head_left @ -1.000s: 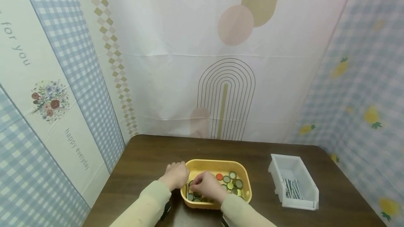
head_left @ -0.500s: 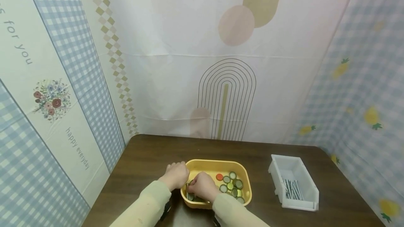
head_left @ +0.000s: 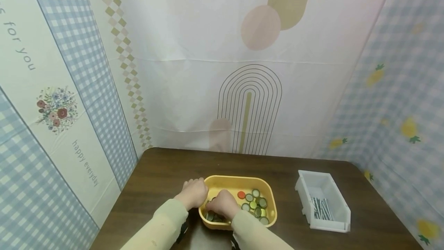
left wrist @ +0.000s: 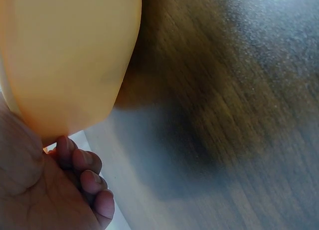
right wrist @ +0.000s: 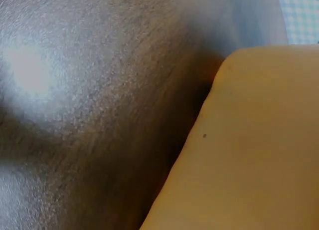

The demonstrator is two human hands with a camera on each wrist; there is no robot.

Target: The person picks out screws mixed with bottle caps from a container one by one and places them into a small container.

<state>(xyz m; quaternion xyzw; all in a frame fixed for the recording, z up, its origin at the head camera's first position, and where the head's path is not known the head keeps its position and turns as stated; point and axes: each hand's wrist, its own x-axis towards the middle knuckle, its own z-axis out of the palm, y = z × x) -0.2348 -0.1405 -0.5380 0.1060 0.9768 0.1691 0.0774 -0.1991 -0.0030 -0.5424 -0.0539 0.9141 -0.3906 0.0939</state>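
A yellow plastic bin (head_left: 239,180) with rounded corners stands on the table, holding several metal bottle caps (head_left: 256,193) and one red cap (head_left: 241,195). My left hand (head_left: 194,193) grips the bin's left rim; the left wrist view has its curled fingers (left wrist: 90,160) by the bin's outer wall (left wrist: 70,55). Inside the bin, my right hand (head_left: 223,205) reaches down among caps at the left end. Its fingertips are hidden, so whether they pinch anything is unclear. Only the bin's outside wall (right wrist: 259,140) and the table show in the right wrist view.
To the right, a white open-front parts bin (head_left: 313,180) holds several long silver screws or nails (head_left: 322,208). The dark wooden table (head_left: 166,165) meets a patterned cloth backdrop (head_left: 180,99) behind, with checked cloth at both sides.
My right hand has moved left and down within the yellow bin. A slim metal piece seen near its left wall earlier is out of sight now. The left hand stays on the rim.
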